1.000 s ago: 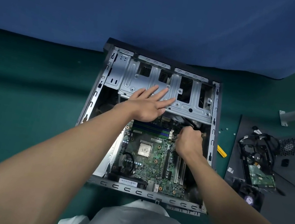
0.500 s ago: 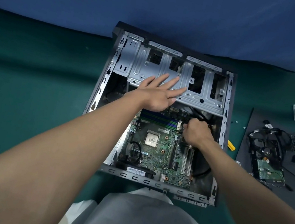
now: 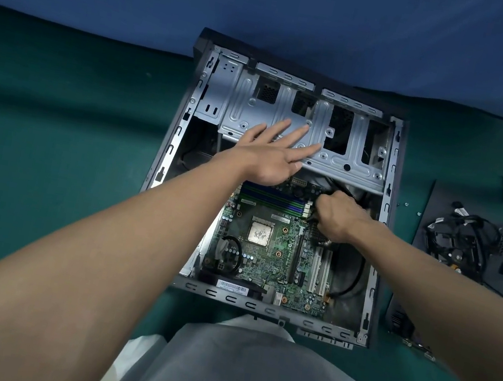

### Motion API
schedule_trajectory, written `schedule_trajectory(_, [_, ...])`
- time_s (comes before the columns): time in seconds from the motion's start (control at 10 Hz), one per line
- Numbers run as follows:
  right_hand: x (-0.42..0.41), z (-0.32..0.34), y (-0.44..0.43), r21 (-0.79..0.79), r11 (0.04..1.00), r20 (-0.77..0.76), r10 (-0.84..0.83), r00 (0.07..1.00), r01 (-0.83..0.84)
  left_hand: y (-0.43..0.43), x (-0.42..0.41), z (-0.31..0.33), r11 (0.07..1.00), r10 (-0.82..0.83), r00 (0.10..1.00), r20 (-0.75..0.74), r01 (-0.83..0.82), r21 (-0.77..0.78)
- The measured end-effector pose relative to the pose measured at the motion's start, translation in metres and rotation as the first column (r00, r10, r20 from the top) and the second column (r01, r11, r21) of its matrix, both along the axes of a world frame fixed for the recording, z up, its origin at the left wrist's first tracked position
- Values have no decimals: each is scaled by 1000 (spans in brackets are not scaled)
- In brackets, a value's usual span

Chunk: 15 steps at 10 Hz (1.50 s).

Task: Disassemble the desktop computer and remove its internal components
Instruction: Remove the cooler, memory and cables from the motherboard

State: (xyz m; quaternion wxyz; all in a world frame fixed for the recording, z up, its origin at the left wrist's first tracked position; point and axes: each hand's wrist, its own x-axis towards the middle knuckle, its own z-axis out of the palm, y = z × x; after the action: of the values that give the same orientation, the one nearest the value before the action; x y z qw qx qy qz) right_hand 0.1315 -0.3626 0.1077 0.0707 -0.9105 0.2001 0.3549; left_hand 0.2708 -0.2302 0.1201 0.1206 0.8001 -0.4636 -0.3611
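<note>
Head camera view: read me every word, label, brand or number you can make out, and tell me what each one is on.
No text here can be read with confidence.
Barcode sticker by the near edge of the motherboard: bars show, digits too small.
White strip label on the motherboard: blurred.
Processor top: markings unreadable.
White printing across the motherboard: too small.

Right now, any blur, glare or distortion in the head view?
Head view: heavy wide-angle bending at the edges; motherboard sharp, no glare; left hand on the drive cage crisp; right hand grips a black cable in dim shadow; case interior beside it is dark.
</note>
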Motion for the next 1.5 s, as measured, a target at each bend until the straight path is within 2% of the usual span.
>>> schedule_trajectory(0.2, [-4,-5,1,-69,997,39,-16,999,18,1,0,2,1000,-7,1000,11,7,7])
schedule_trajectory(0.4, [-1,-15,0,32,975,181,-224,958,222,1,-1,4,1000,-6,1000,10,6,9])
schedule_trajectory(0.5, [-1,-16,-1,85,960,183,-277,943,265,0,-1,4,1000,-6,1000,11,6,8])
schedule_trajectory(0.6, [-2,-15,0,85,967,163,-253,954,242,1,-2,4,1000,-7,1000,15,7,7])
schedule_trajectory(0.8, [-1,-12,7,-22,978,63,-204,977,206,0,-2,2,1000,-5,1000,22,4,6])
schedule_trajectory(1.0, [-1,-10,16,-54,983,181,-161,970,173,0,-1,0,1000,3,999,35,-3,2])
schedule_trajectory(1.1, [-3,-10,15,8,992,187,-129,974,130,0,-2,-1,1000,5,999,42,-5,1])
schedule_trajectory(1.2, [-4,-12,14,55,985,139,-168,976,162,0,-2,-1,1000,5,999,47,-5,2])
schedule_trajectory(1.3, [-1,-12,11,4,979,109,-203,973,204,0,-2,-1,1000,1,999,51,-1,0])
schedule_trajectory(1.4, [-2,-11,8,-28,983,142,-177,974,183,0,-2,-2,1000,3,999,51,-3,-1])
schedule_trajectory(1.5, [-2,-8,6,19,974,162,-225,961,225,0,-2,-3,1000,0,998,57,0,0])
